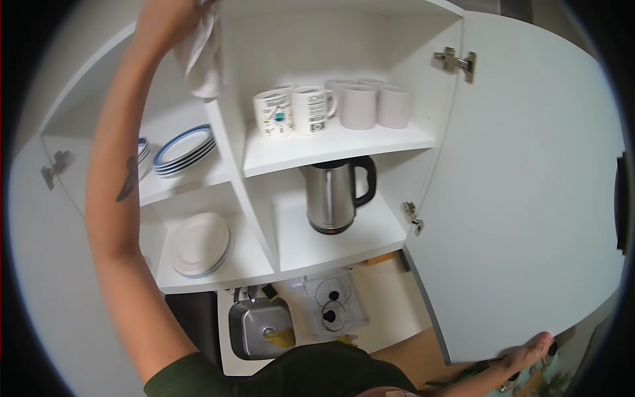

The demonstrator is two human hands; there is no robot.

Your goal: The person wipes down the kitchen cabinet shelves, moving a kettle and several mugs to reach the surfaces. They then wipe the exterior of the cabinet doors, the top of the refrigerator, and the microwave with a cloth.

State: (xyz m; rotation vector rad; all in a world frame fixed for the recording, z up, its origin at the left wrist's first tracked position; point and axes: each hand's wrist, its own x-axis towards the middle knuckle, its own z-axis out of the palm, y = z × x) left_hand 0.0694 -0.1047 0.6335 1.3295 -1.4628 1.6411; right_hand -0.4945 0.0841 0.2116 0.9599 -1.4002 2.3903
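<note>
From my end I have the cloth hanging at the top of the cabinet's upright divider, gripped in my left hand, which the view partly cuts off. Mugs stand right of it along the upper shelf's front edge, the kettle below them, plates near the lower left corner. My right hand is at the open door's bottom edge; I can't tell how firmly it's closed there

Mugs above a steel kettle
Blue-rimmed plates lie stacked to the left; a metal sink sits below.
</note>
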